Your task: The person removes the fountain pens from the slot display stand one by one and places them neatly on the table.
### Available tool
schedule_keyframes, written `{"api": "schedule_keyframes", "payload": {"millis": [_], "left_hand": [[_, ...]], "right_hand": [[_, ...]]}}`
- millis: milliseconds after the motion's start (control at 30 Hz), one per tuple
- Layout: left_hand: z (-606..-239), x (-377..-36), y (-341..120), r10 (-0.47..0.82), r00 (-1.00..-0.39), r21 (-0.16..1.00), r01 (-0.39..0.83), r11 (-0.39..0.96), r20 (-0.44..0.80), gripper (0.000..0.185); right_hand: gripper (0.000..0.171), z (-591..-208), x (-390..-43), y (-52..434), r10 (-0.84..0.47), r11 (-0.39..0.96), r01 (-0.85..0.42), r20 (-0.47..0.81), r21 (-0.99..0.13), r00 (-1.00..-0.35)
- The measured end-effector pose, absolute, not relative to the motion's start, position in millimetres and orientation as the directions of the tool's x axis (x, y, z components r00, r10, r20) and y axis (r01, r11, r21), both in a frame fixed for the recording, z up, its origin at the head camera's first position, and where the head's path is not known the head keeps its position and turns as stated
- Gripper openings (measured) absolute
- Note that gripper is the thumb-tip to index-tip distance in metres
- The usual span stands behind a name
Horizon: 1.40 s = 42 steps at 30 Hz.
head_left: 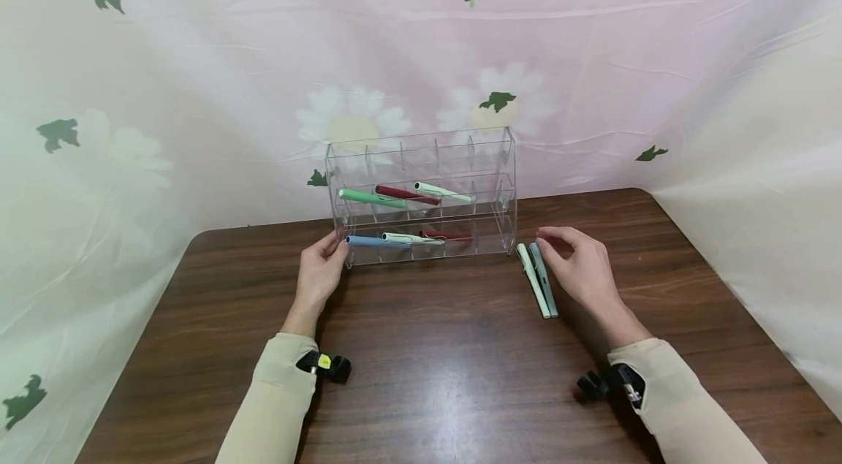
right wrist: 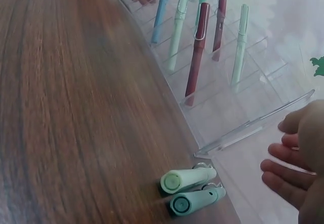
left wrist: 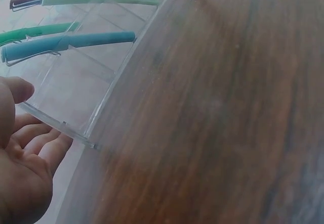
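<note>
A dark wooden table [head_left: 421,376] stood against a pale cloth backdrop [head_left: 197,47] printed with white daisies and green leaves, draped behind its far edge.

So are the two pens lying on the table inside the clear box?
No, the two pens lie side by side on the table, just outside the right end of the clear box.

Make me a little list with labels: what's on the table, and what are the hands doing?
Table: brown wood
Rack: clear plastic, holding six pens
Rack pens: green, dark red, pale mint, blue, cream, red
Loose pens: two, side by side, right of the rack
Left hand: touching the rack's left end
Right hand: open beside the loose pens
</note>
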<state>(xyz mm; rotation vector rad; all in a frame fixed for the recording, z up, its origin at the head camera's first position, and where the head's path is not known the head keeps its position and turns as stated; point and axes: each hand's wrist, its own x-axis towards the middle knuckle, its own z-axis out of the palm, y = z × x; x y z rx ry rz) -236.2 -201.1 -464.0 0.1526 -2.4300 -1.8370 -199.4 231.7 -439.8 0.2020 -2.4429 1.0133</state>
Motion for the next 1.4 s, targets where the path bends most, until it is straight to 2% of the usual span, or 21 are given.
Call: {"api": "schedule_keyframes", "payload": {"millis": [333, 1400], "left_hand": [[-464, -233, -203, -0.121, -0.993, 0.972, -0.025, 0.235, 0.004, 0.049], [-465, -233, -202, -0.126, -0.992, 0.974, -0.035, 0.225, -0.007, 0.049]], "right_hand": [[0.018, -434, -203, 220, 0.030, 0.634, -0.446, 0.597, -0.631, -0.802], [0.030, -406, -234, 168, -0.126, 0.532, -0.616, 0.665, -0.581, -0.736]]}}
